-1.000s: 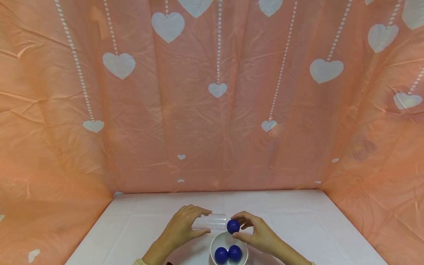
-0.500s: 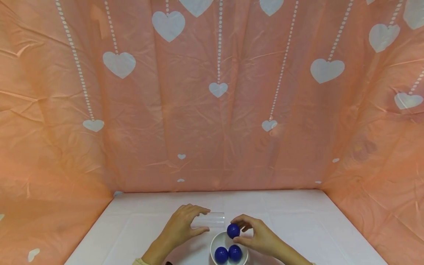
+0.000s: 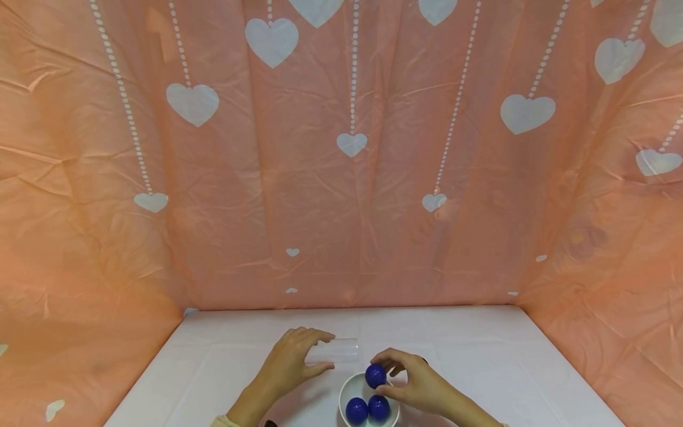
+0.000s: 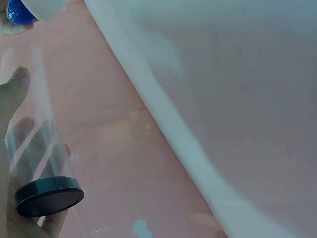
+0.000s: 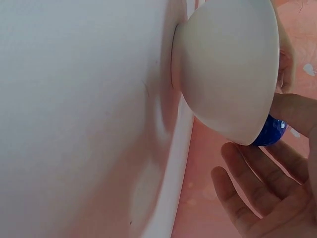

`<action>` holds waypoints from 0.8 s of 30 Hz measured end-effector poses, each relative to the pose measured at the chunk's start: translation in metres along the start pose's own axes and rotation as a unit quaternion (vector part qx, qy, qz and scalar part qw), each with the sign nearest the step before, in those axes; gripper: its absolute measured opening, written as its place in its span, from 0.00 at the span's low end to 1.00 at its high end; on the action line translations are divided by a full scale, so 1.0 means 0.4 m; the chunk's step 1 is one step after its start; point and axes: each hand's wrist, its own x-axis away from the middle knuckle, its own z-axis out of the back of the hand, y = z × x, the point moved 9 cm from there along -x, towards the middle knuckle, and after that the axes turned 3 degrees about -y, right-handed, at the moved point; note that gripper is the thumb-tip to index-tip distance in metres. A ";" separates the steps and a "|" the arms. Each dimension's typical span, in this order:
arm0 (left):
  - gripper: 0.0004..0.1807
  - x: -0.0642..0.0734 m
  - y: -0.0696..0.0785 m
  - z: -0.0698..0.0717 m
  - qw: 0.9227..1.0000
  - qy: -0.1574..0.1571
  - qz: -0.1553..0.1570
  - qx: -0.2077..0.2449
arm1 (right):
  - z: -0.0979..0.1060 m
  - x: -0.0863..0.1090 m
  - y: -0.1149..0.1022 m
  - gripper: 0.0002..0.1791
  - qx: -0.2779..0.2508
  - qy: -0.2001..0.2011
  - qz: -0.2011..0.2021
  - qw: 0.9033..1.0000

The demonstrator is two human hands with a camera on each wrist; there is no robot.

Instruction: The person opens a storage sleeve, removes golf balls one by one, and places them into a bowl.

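My left hand (image 3: pixel 292 362) grips a clear plastic tube (image 3: pixel 344 350) lying sideways, its mouth pointing right. The left wrist view shows the tube's black end cap (image 4: pixel 49 196) by the palm, with fingers visible through the wall. Between thumb and fingers my right hand (image 3: pixel 416 379) pinches a dark blue ball (image 3: pixel 376 375) at the far rim of a white bowl (image 3: pixel 344 388). Two more blue balls, a left one (image 3: pixel 356 411) and a right one (image 3: pixel 379 408), sit inside that bowl. In the right wrist view the bowl (image 5: pixel 228 69) hides most of the pinched ball.
A white cloth (image 3: pixel 480 356) covers the table. Orange-pink sheeting (image 3: pixel 320 225) printed with pale hearts rises behind it and at both sides. A small dark object (image 3: pixel 271 423) shows at the bottom edge, left of the bowl.
The right hand has brought its ball down and nearer, from beside the tube's mouth to the bowl's rim. The left hand and tube have shifted slightly left and away.
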 end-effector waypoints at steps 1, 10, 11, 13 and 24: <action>0.27 0.000 -0.002 0.000 1.000 -0.001 0.004 0.000 | 0.000 0.000 0.000 0.20 -0.001 0.000 -0.001 1.000; 0.28 0.007 -0.020 -0.003 0.999 0.005 0.032 -0.004 | -0.003 0.003 -0.001 0.21 0.005 -0.005 0.000 1.000; 0.29 0.007 -0.021 -0.003 0.999 0.007 0.033 -0.003 | -0.004 0.004 -0.002 0.21 0.007 -0.005 0.001 1.000; 0.29 0.007 -0.025 -0.004 0.999 0.010 0.039 -0.004 | -0.003 0.005 -0.003 0.20 0.011 -0.004 0.008 1.000; 0.27 0.004 -0.057 -0.013 0.996 -0.008 0.085 0.003 | 0.011 0.012 0.006 0.15 0.010 0.017 0.022 1.000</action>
